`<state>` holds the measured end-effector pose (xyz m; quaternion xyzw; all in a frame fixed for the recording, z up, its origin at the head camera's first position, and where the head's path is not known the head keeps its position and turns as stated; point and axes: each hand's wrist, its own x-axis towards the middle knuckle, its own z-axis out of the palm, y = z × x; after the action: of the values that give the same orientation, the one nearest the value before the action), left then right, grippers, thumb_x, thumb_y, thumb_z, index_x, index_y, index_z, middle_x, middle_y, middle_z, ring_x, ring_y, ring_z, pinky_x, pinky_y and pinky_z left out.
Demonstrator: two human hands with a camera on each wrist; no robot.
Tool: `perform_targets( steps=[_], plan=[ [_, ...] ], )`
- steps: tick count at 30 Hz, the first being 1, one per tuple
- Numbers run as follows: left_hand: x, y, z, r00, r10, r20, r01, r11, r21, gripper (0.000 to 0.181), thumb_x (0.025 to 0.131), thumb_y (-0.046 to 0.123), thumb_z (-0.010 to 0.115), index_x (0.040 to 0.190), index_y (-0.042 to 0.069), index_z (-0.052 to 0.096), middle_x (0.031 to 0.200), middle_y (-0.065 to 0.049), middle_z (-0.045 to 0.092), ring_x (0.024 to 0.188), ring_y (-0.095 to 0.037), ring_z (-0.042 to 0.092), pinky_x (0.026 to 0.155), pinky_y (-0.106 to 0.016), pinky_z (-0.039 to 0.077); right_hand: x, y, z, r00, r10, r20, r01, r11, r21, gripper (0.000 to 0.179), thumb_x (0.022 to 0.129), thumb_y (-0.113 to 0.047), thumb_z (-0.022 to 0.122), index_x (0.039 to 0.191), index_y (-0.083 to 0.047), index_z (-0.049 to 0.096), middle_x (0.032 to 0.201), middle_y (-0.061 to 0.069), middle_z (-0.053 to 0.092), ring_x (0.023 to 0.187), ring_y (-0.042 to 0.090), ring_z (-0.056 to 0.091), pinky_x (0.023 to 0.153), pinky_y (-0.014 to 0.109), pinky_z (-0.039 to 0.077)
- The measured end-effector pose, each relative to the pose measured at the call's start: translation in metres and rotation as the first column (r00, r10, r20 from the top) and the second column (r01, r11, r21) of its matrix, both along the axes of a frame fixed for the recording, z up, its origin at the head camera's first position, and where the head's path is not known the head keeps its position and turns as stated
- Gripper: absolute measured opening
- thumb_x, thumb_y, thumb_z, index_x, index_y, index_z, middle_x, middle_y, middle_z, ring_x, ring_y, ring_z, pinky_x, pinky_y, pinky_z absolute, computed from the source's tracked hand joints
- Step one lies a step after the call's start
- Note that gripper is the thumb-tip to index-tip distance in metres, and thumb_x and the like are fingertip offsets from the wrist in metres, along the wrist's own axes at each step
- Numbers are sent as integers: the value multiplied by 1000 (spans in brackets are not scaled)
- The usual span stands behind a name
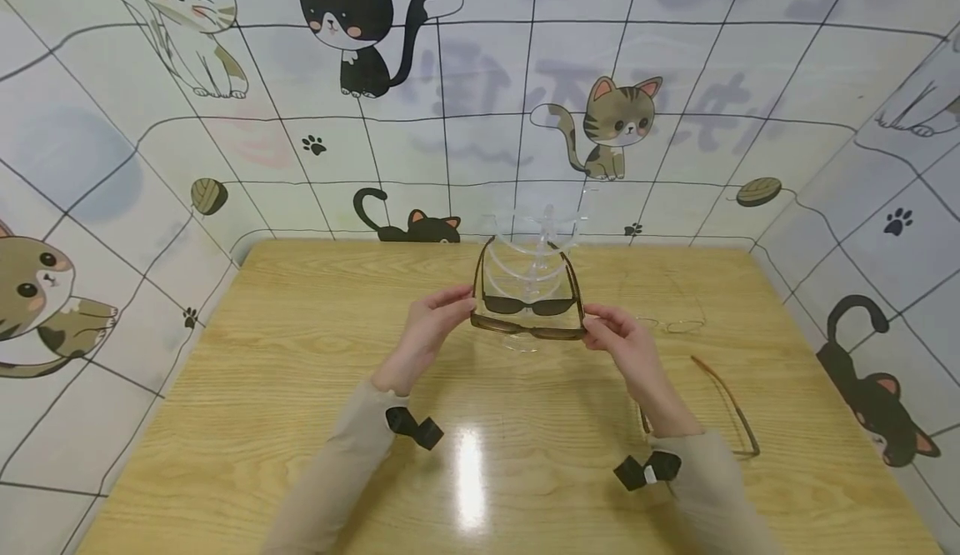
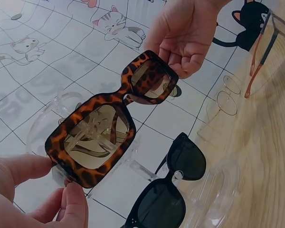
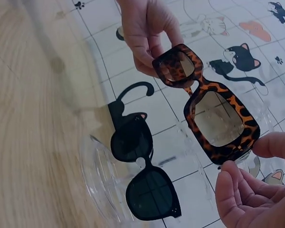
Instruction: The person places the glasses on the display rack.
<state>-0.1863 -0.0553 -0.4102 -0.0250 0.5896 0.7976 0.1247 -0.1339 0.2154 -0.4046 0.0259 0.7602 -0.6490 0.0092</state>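
Observation:
Tortoiseshell sunglasses (image 2: 92,137) with brown tinted lenses are held level between both hands, their temples pointing back toward a clear display stand (image 1: 540,247). My left hand (image 1: 431,330) pinches one front corner of the frame between thumb and fingers. At the opposite corner my right hand (image 1: 626,347) pinches the frame the same way. Black sunglasses (image 3: 149,175) with dark lenses sit on a lower part of the stand, below the tortoiseshell pair. Whether the tortoiseshell pair touches the stand I cannot tell.
To the right, thin wire-framed glasses (image 1: 678,324) lie on the wooden table (image 1: 337,288). Nearer, partly hidden by the right forearm, lie glasses with orange-brown temple tips (image 1: 723,388). A cat-patterned wall covering (image 1: 480,147) rises behind and at both sides.

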Motion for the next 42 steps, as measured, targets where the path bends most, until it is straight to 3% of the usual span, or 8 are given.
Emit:
perform_targets(
  steps=[10, 19, 25, 29, 33, 42],
  plan=[
    [-22, 18, 4, 996, 81, 24, -81, 997, 14, 37, 88, 2, 61, 124, -5, 55, 122, -16, 57, 116, -32, 53, 99, -31, 43, -34, 6, 3, 999, -46, 22, 45, 999, 15, 37, 96, -14, 52, 125, 8, 52, 82, -7, 58, 68, 5, 57, 71, 21, 53],
    [-42, 25, 10, 991, 122, 46, -125, 990, 59, 36, 89, 0, 60, 124, -6, 55, 126, -16, 54, 93, -13, 61, 97, -28, 44, -61, 6, 8, 995, -93, 45, 95, 995, -32, 38, 94, -12, 52, 126, 9, 51, 77, -8, 57, 64, 5, 56, 69, 20, 54],
    [-55, 29, 9, 987, 133, 94, -142, 986, 88, 36, 89, 1, 60, 124, -6, 55, 127, -14, 53, 111, -24, 56, 97, -28, 44, -76, 8, 9, 995, -80, 63, 83, 996, -44, 39, 94, -9, 50, 126, 13, 48, 80, -5, 55, 65, 5, 55, 68, 18, 53],
    [-61, 31, 6, 983, 149, 109, -160, 982, 103, 37, 88, -1, 61, 124, -8, 54, 130, -15, 51, 119, -31, 52, 97, -28, 44, -83, 10, 8, 992, -72, 106, 76, 997, -31, 40, 95, -12, 49, 128, 11, 47, 88, -2, 53, 68, 6, 54, 71, 19, 53],
    [-64, 33, 2, 980, 163, 116, -176, 978, 108, 37, 88, -2, 61, 123, -8, 55, 131, -15, 51, 117, -30, 52, 96, -28, 45, -88, 12, 5, 989, -72, 131, 78, 996, -42, 41, 95, -12, 50, 128, 11, 47, 85, -2, 54, 69, 7, 55, 72, 20, 54],
    [-69, 35, -6, 975, 178, 130, -191, 977, 96, 34, 87, -2, 62, 120, -8, 57, 124, -13, 55, 98, -18, 59, 93, -26, 47, -91, 12, 0, 987, -56, 149, 70, 993, -90, 39, 94, -8, 50, 126, 14, 46, 77, -3, 55, 64, 6, 55, 67, 19, 54]
  ],
)
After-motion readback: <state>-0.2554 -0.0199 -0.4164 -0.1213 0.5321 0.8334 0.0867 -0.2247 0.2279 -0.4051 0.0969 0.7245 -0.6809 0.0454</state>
